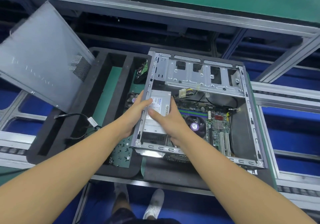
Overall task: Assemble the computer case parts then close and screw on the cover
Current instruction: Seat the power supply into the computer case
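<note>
In the open computer case (249, 113) at frame centre sit one motherboard (220, 126), one cooler fan (196, 126) and one power supply (158, 102) against its left wall. The left grip (136, 113) and right grip (170, 120) each curl round it. Left, the black foam tray (119, 57) holds scattered screws (123, 149) and one loose fan (131, 100). One cover (43, 57) leans upper left.

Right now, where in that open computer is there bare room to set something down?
Free: the case floor between the motherboard and the right rail, and the green slot in the foam tray. Crowded: the near-left corner, where left hand and right hand grip the power supply beside the cooler fan.
</note>
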`<state>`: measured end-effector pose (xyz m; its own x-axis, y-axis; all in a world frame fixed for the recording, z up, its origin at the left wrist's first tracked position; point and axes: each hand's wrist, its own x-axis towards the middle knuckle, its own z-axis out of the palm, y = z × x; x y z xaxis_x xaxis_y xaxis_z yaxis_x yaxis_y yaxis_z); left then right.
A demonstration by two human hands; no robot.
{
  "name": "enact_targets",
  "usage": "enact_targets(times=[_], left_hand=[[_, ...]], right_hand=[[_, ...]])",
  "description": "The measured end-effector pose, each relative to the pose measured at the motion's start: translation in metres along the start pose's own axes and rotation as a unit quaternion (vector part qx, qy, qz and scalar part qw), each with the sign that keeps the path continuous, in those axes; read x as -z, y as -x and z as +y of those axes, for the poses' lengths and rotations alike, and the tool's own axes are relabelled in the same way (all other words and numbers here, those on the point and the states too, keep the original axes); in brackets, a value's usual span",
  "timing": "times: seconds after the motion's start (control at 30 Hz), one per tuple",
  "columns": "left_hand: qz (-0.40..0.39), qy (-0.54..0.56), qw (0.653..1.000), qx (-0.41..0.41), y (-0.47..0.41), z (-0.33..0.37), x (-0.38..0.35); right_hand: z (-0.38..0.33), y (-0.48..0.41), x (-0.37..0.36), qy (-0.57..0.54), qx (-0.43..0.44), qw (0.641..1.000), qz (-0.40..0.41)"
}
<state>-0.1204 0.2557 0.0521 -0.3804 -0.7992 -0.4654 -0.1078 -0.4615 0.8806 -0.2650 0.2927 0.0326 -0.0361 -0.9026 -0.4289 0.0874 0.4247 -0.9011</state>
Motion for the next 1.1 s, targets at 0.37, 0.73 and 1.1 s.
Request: enact_targets(times=[0.37, 0.73, 1.1], left_hand=[[0.140, -0.292, 0.935, -0.146, 0.000, 0.010, -0.010], [0.056, -0.697, 0.658, -0.280, -0.016, 0.034, -0.016], [-0.077, -0.675, 0.680, -0.275, 0.007, 0.026, -0.008]], right_hand=[[-0.001, 0.002, 0.016, 0.021, -0.074, 0.995, -0.056], [-0.017, 0.000, 0.028, 0.190, -0.031, 0.980, -0.043], [-0.012, -0.002, 0.036, 0.259, -0.018, 0.964, -0.059]])
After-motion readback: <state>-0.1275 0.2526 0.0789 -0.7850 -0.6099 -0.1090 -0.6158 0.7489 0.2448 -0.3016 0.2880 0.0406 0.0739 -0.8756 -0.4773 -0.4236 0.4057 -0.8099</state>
